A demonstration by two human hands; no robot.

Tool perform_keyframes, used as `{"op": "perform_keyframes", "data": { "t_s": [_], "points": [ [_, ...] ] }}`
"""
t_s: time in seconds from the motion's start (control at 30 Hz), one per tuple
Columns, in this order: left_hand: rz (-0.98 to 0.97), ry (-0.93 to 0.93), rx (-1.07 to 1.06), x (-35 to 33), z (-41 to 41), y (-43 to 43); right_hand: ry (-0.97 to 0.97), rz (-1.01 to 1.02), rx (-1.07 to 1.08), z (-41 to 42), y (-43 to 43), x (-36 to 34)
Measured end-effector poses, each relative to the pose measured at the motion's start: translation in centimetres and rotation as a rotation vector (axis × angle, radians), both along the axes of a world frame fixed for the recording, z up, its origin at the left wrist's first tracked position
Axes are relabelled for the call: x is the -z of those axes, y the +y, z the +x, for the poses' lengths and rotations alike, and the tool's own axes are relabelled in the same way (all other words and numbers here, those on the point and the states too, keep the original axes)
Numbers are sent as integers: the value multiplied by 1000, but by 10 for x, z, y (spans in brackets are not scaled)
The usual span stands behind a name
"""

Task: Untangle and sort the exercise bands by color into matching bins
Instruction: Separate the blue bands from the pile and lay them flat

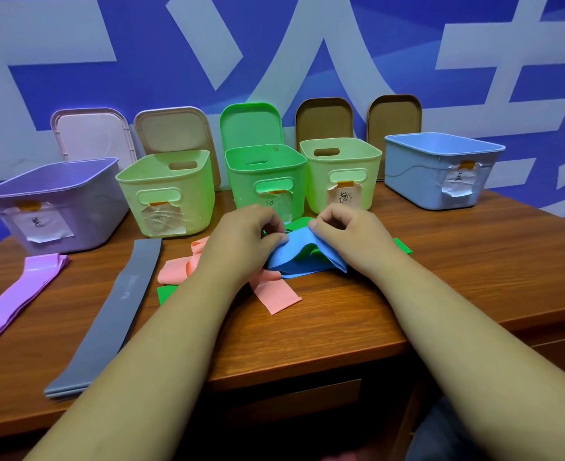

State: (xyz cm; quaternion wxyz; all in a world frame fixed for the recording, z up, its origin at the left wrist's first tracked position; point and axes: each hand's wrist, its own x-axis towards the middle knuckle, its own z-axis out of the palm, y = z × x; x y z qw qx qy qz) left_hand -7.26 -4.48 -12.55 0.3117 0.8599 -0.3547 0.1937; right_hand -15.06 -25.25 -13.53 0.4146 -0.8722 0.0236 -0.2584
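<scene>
On table [457, 261], blue band [302, 261] between fingers [322, 227]

Five bins in a row along back of table [474, 254], L to R: far-left bin [84, 214], 2nd bin [194, 207], mid bin [241, 181], 4th bin [367, 184], far-right bin [414, 181]. Lids [91, 134] stand behind them against wall [307, 28]. Tangle [274, 287] lies centre, just before mid & 4th bins. Left of it, long flat band [121, 301] runs front to back; further left, leftmost band [18, 294] at table's edge. Left hand [244, 234] & right hand [347, 231] meet on tangle, each pinching its top band [301, 244]. Band end [402, 246] pokes out right of right hand, prob. part of tangle.
</scene>
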Motion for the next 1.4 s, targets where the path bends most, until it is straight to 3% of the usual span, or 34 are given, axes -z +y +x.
{"op": "perform_keyframes", "data": {
  "t_s": [0.47,0.87,1.13,1.4],
  "points": [
    [153,-249,-31,-1,-2,1,33,20,-46,4,-2,5],
    [24,-202,-12,-1,2,2,177,221,-346,-3,6,0],
    [-10,-203,143,-1,0,0,185,238,-282,-2,9,-1],
    [-26,-209,146,-1,0,-2,185,198,-288,-4,8,-1]
  ]
}}
